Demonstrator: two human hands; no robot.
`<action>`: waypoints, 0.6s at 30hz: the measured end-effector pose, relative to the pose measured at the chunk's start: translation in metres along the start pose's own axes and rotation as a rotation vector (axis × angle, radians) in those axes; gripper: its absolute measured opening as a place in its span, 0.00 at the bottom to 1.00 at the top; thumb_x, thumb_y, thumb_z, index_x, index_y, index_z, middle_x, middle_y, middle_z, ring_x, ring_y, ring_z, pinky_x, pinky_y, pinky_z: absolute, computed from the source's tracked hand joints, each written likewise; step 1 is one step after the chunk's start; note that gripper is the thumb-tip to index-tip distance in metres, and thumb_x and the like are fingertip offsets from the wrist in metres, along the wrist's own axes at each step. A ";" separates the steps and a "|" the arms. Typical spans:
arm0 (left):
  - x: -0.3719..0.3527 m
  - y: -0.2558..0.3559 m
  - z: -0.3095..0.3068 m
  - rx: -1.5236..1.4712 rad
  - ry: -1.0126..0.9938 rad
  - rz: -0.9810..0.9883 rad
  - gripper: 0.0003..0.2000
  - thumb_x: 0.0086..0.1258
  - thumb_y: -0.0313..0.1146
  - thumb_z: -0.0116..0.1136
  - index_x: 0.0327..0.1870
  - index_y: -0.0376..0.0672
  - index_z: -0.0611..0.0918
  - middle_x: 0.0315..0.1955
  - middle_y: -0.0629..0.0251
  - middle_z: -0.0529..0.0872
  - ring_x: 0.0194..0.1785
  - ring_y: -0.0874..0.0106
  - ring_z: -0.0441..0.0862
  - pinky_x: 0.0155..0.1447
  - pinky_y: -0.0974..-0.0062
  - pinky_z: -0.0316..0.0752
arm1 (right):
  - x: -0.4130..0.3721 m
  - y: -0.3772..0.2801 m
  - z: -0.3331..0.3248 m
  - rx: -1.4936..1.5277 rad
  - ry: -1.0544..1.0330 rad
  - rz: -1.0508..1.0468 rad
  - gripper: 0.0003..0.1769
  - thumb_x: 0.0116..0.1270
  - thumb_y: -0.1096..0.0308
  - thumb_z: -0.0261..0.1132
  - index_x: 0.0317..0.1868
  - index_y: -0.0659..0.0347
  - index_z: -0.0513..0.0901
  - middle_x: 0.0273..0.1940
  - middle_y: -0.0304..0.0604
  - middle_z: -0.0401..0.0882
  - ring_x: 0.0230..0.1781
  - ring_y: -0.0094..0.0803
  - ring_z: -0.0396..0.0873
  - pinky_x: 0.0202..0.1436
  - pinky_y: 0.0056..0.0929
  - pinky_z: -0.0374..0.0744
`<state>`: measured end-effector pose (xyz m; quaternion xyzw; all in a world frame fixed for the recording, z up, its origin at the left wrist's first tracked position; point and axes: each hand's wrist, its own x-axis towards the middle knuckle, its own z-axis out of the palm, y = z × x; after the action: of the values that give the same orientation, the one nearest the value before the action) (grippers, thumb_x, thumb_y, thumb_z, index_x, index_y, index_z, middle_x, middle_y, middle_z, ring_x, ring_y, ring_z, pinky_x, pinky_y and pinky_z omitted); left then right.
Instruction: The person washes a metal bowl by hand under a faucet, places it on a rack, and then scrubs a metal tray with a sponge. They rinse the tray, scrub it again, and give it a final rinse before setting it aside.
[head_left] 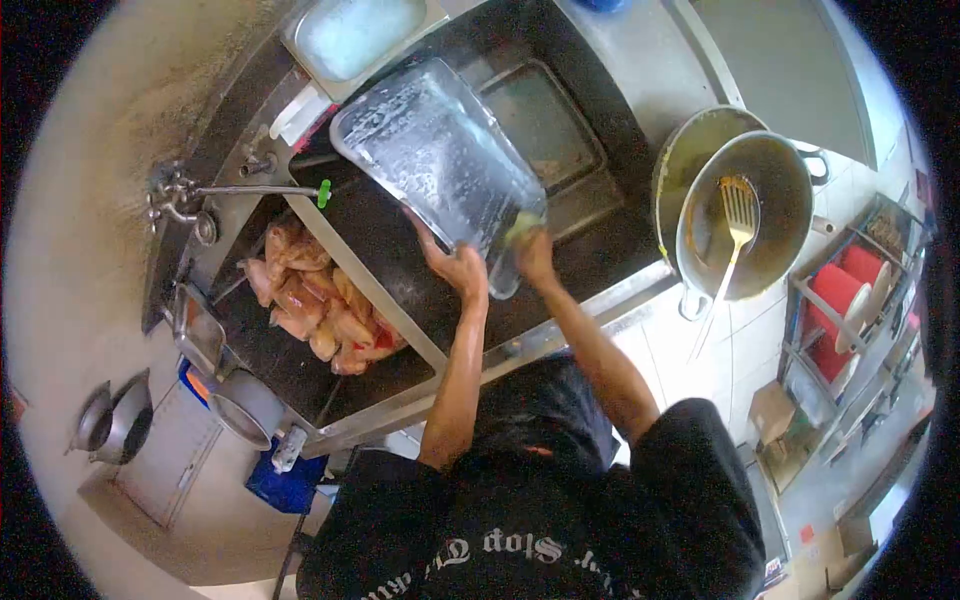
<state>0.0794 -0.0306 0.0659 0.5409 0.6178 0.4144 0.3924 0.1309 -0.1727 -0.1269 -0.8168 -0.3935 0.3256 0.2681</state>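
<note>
My left hand (pixel 460 272) clamps the near left edge of a soapy tray (pixel 430 140), thumb on top; fingers beneath mostly hidden. My right hand (pixel 536 256) closes round a greenish sponge (pixel 521 228), pressed to the tray's near right corner; exact finger placement unclear. Tray extends forward from both grips, slanted, over the sink basin (pixel 400 235). Left forearm runs nearly straight up from the body; right forearm angles inward, elbow out. Beyond the tray, a second pan (pixel 545 110) in the basin. Left: faucet (pixel 250 190), raw meat pieces (pixel 315 305). Right: pot (pixel 790 200) with slotted spatula (pixel 739 212).
</note>
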 end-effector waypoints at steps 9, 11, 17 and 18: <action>-0.019 0.027 -0.029 0.001 0.043 -0.151 0.37 0.41 0.15 0.38 0.62 0.28 0.56 0.58 0.47 0.62 0.62 0.60 0.60 0.65 0.72 0.49 | 0.075 0.002 -0.062 0.324 0.171 -0.050 0.25 0.58 0.69 0.58 0.55 0.66 0.62 0.44 0.57 0.73 0.47 0.47 0.73 0.49 0.38 0.70; -0.017 0.014 -0.037 0.069 0.062 -0.117 0.36 0.41 0.14 0.39 0.61 0.29 0.57 0.56 0.47 0.65 0.60 0.60 0.63 0.64 0.72 0.51 | 0.089 -0.033 -0.091 0.220 0.003 -0.102 0.25 0.56 0.68 0.59 0.54 0.66 0.66 0.44 0.56 0.74 0.46 0.48 0.73 0.49 0.39 0.71; -0.018 0.001 -0.065 0.142 -0.028 -0.208 0.35 0.42 0.16 0.44 0.61 0.31 0.60 0.53 0.51 0.70 0.55 0.64 0.68 0.61 0.73 0.57 | 0.197 -0.124 -0.094 0.098 0.002 -0.390 0.17 0.54 0.63 0.61 0.42 0.64 0.74 0.37 0.57 0.76 0.39 0.52 0.74 0.43 0.43 0.72; -0.025 -0.007 -0.069 0.206 -0.036 -0.192 0.35 0.43 0.17 0.45 0.61 0.31 0.60 0.52 0.52 0.71 0.55 0.65 0.68 0.60 0.74 0.58 | 0.202 -0.136 -0.100 -0.004 -0.122 -0.312 0.18 0.53 0.62 0.61 0.43 0.62 0.74 0.38 0.57 0.76 0.39 0.53 0.74 0.41 0.44 0.73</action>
<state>0.0148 -0.0620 0.0843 0.5242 0.6988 0.2997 0.3834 0.2379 0.0491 -0.0329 -0.7251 -0.5319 0.3283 0.2892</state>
